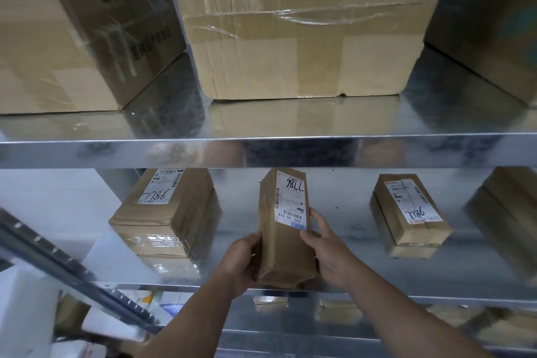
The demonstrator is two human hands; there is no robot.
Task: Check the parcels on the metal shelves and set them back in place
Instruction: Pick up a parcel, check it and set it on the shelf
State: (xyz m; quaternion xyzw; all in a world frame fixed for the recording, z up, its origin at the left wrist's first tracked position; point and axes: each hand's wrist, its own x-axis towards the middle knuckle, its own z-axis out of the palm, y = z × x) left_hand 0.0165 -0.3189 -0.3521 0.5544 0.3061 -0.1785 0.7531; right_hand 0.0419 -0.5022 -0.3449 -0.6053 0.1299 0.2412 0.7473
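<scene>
We grip the narrow brown tape-wrapped parcel with a white label (pixel 286 244) on both sides, left hand (pixel 241 259) and right hand (pixel 327 253) curled round it, at the front edge of the shiny metal middle shelf (pixel 377 273).

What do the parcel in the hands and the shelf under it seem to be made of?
The parcel: brown paper or thin cardboard, matte, creased, with a white printed label. The shelf: likely galvanised sheet steel, shiny and reflective.
</scene>
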